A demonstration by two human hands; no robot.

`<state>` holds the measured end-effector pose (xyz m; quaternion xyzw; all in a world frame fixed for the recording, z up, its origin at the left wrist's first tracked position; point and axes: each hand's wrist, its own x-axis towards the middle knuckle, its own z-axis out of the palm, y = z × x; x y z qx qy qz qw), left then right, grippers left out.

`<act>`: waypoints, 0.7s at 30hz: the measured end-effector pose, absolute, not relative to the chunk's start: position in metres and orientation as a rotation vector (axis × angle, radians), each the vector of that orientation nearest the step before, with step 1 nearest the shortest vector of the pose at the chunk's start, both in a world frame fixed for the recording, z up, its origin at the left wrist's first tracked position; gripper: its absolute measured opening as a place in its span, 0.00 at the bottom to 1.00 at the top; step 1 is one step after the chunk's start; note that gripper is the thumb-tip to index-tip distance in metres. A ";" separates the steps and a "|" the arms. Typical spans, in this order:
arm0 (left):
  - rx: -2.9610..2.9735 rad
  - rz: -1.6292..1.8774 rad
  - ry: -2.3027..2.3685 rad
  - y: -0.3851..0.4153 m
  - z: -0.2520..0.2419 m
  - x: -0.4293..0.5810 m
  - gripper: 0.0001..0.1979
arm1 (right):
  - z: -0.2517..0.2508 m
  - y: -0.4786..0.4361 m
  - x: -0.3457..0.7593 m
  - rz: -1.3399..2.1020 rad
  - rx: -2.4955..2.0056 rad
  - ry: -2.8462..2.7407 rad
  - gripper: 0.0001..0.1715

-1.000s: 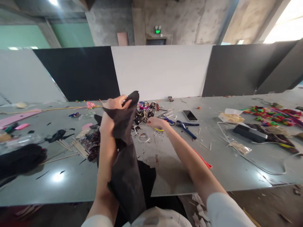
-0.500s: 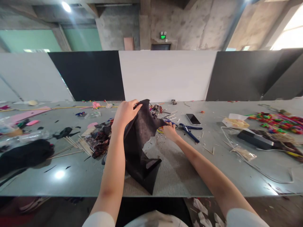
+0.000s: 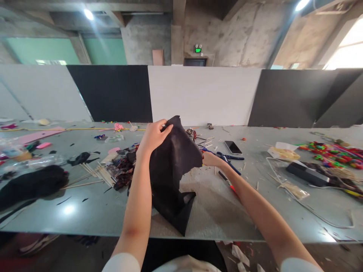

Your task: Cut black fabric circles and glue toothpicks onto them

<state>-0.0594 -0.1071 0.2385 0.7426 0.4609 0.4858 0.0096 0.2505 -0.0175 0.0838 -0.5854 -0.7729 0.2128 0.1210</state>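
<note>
A sheet of black fabric [image 3: 170,170] is held up above the grey table [image 3: 215,211], its lower end crumpled on the tabletop near the front edge. My left hand [image 3: 153,136] pinches the sheet's top edge, fingers closed on it. My right hand [image 3: 208,158] is at the sheet's right edge; its fingers are mostly hidden behind the fabric and seem closed on that edge. Blue-handled scissors [image 3: 227,156] lie just beyond my right hand.
Wooden sticks [image 3: 96,175] and dark scraps lie left of the fabric, a black cloth heap [image 3: 31,185] at far left. A phone [image 3: 233,147], a black box [image 3: 307,173], a clear bag [image 3: 289,185] and colourful bits [image 3: 331,149] sit to the right. Black and white panels back the table.
The fabric has come forward and spread wider between my hands. My right hand left the clutter near the scissors and came to the sheet's right edge. The camera tilted slightly.
</note>
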 end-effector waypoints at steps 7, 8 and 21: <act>2.312 1.500 1.490 -0.109 0.242 -0.064 0.19 | 0.089 -0.056 0.273 0.943 -1.594 -2.092 0.14; 2.318 1.509 1.476 -0.109 0.242 -0.064 0.19 | 0.089 -0.062 0.274 0.944 -1.590 -2.065 0.17; 2.278 1.647 1.362 -0.107 0.238 -0.067 0.21 | 0.046 -0.110 0.273 0.792 -1.156 -1.882 0.29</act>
